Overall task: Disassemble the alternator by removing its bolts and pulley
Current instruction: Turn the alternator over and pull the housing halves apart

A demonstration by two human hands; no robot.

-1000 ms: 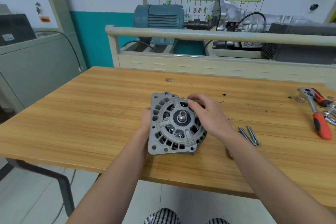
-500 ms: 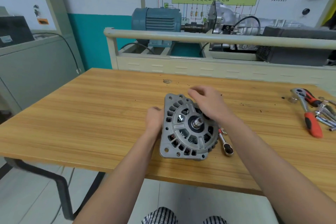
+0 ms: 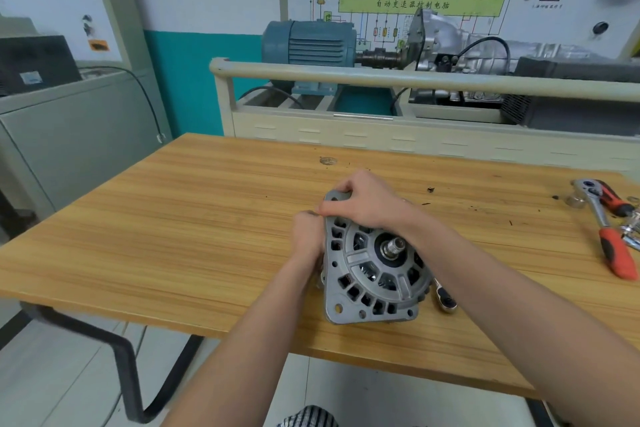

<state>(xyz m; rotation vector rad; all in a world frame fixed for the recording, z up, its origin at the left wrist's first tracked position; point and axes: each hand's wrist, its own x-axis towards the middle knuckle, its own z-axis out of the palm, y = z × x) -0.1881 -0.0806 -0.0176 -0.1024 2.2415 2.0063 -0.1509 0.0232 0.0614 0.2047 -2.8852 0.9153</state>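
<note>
The grey alternator [image 3: 372, 276] stands tilted on the wooden table [image 3: 194, 239], its vented front face and bare threaded shaft [image 3: 394, 247] turned toward me; no pulley sits on the shaft. My left hand [image 3: 306, 236] grips the housing's left edge from behind. My right hand [image 3: 363, 199] curls over the top mounting ear, fingers wrapped round the rim. How far the fingers reach behind the housing is hidden.
A small ratchet [image 3: 445, 298] lies just right of the alternator. A red-handled ratchet [image 3: 613, 239] and other chrome tools lie at the table's right edge. Behind the table stands a cream training bench [image 3: 381, 80] with a blue motor [image 3: 308, 42].
The alternator has been tipped and shifted right, its face turning more upright toward me. My right hand moved from the face up to the top ear; the loose bolts are out of sight now.
</note>
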